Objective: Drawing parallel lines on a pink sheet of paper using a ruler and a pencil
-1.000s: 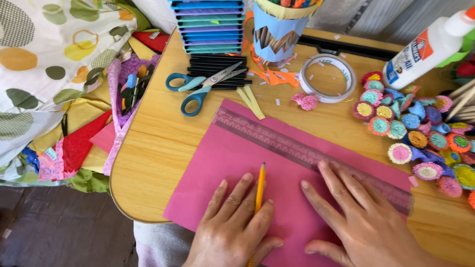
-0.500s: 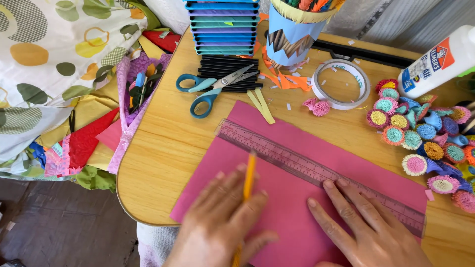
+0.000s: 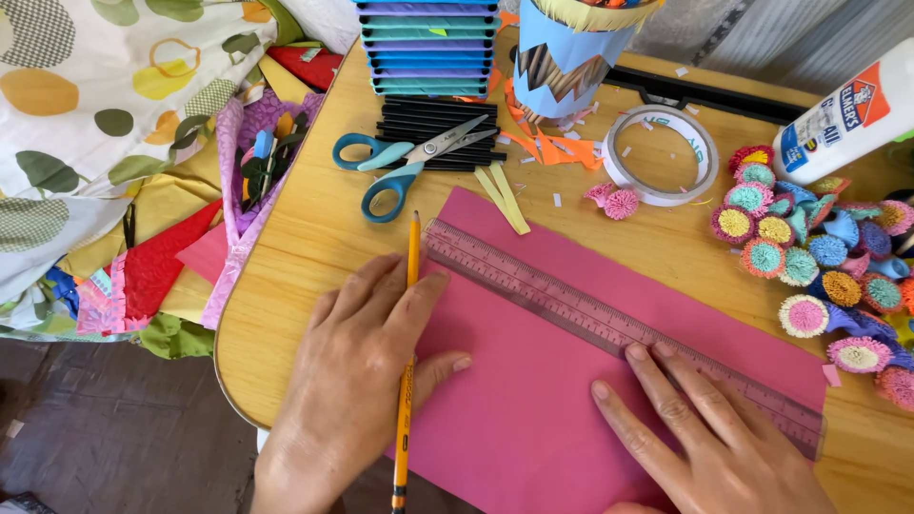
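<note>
Pink paper sheet (image 3: pixel 543 381) on table (image 3: pixel 314 238): left hand (image 3: pixel 357 381), moved left, fingers gripping yellow pencil (image 3: pixel 407 352); right hand (image 3: pixel 705 428) fingers spread, now pinning ruler (image 3: pixel 609 324).

Left hand (image 3: pixel 357 376) and right hand (image 3: pixel 709 433) are both showing bare: no gloves, rings, bracelets or watch. No sleeves are reaching the wrists in frame; the left forearm is running off the bottom edge uncovered. Nails are looking short, unpainted, with pale tips showing on the left thumb and on the right fingertips (image 3: pixel 636 351). Knuckle creases and tendon lines are standing out. The rest of the person is sitting out of frame.
</note>
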